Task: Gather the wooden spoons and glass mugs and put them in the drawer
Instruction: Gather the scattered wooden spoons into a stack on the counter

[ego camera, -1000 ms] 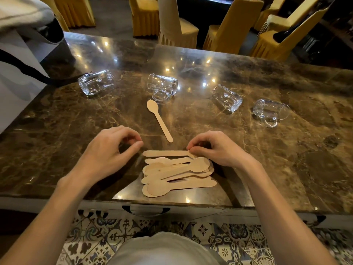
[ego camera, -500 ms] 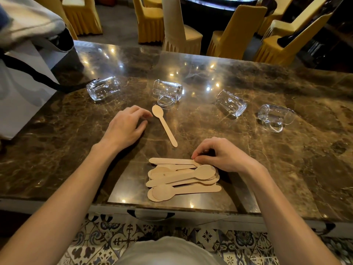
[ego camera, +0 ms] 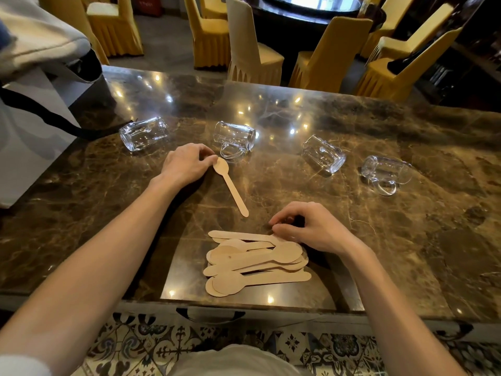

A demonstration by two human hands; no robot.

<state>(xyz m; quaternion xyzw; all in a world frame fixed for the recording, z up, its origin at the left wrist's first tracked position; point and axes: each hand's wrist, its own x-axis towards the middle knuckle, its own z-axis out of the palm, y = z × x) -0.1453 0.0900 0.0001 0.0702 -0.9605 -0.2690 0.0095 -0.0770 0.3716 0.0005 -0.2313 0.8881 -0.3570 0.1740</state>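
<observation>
A single wooden spoon (ego camera: 230, 185) lies flat on the marble table (ego camera: 406, 240), bowl end away from me. My left hand (ego camera: 187, 164) is stretched out to it, thumb and forefinger touching the bowl's left edge. A pile of several wooden spoons (ego camera: 254, 263) lies near the front edge. My right hand (ego camera: 311, 229) rests at its upper right, curled fingertips pinching the end of the top spoon. Several glass mugs lie on their sides in a row: far left (ego camera: 143, 132), middle (ego camera: 234, 137), right of middle (ego camera: 324, 153), far right (ego camera: 386, 172).
A dark drawer handle (ego camera: 210, 314) shows under the table's front edge, the drawer closed. A white bag with a black strap (ego camera: 32, 123) stands at the table's left end. Yellow-covered chairs (ego camera: 252, 55) line the far side. Patterned floor tiles lie below.
My left hand left the pile and reached forward to the single spoon, now touching its bowl. My right hand stayed on the pile. The camera tilted up slightly.
</observation>
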